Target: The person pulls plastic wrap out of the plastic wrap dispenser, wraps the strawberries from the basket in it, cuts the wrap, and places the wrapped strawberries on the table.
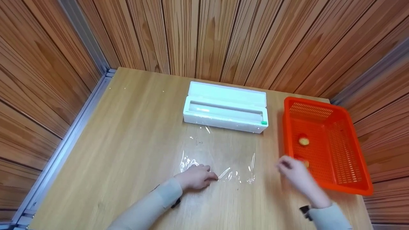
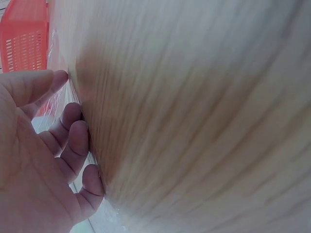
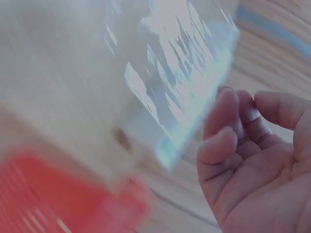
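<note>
A sheet of clear cling film (image 1: 228, 174) stretches over the table from a white dispenser box (image 1: 225, 126). On the film's near left part rests my left hand (image 1: 196, 176), its relaxed fingertips touching the surface. The left wrist view shows the fingers (image 2: 77, 145) bent slightly against the tabletop. Over the left rim of an orange basket (image 1: 287, 127), my right hand (image 1: 295, 172) hovers, slightly blurred. Its fingers (image 3: 218, 150) curl loosely with nothing between them. Inside the basket lies a small round red-and-yellow item (image 1: 303, 140); a second one (image 1: 306, 163) is partly hidden by that hand.
The box's white lid (image 1: 228, 92) stands raised at the back, and a green piece (image 1: 264, 122) sits at its right end. Wooden plank walls (image 1: 211, 38) enclose the table. A metal rail (image 1: 64, 137) runs along the left edge.
</note>
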`<state>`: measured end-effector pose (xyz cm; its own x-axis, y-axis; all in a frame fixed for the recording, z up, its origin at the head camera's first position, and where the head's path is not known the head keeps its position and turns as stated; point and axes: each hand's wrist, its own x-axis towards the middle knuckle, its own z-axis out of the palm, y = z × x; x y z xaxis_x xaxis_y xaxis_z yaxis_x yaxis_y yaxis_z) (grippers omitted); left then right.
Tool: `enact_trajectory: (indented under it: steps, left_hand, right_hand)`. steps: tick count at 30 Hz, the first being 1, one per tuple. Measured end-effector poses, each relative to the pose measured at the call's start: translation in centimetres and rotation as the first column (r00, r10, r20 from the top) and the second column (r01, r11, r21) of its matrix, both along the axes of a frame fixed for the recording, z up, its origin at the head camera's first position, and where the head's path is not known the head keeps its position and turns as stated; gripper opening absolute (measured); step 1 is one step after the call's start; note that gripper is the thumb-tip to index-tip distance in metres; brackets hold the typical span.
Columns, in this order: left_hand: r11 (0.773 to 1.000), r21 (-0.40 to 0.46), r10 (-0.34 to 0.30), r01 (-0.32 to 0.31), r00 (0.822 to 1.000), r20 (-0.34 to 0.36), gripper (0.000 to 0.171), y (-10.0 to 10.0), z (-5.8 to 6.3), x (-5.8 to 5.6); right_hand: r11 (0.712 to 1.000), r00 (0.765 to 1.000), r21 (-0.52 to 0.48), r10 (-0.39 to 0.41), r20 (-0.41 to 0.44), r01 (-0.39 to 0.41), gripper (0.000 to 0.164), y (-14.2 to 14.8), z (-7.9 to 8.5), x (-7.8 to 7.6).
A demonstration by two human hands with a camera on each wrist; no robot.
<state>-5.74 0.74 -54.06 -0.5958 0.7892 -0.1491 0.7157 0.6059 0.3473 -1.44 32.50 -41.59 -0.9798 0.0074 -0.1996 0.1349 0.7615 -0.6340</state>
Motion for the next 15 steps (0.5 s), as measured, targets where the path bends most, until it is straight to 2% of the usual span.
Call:
enact_trajectory:
  steps: [4,8,10,12,15]
  left_hand:
    - [1.000,-0.002,0.006,-0.006,1.000,-0.012,0.031,-0.3,-0.2,-0.1]
    - [1.000,-0.011,0.017,-0.017,1.000,0.009,0.038,-0.5,-0.2,0.0]
    - [1.000,-0.018,0.022,-0.022,1.000,0.014,0.040,-0.6,-0.2,0.1]
    - [0.999,-0.025,0.030,-0.030,0.999,0.020,0.041,-0.6,-0.2,0.0]
    - [0.999,-0.036,0.039,-0.038,0.999,0.029,0.041,-0.6,-0.1,0.0]
  right_hand:
    - [0.998,0.990,0.037,-0.046,-0.136,0.052,0.024,2.6,4.1,-2.5]
    - [0.985,0.960,0.074,-0.134,-0.244,0.157,0.030,5.0,6.3,-5.1]
    - [0.968,0.934,0.091,-0.199,-0.295,0.234,0.033,6.2,6.4,-6.6]
    - [0.946,0.910,0.100,-0.261,-0.323,0.307,0.034,7.4,5.8,-8.4]
    - [0.928,0.902,0.110,-0.309,-0.300,0.355,0.038,9.1,3.8,-10.9]
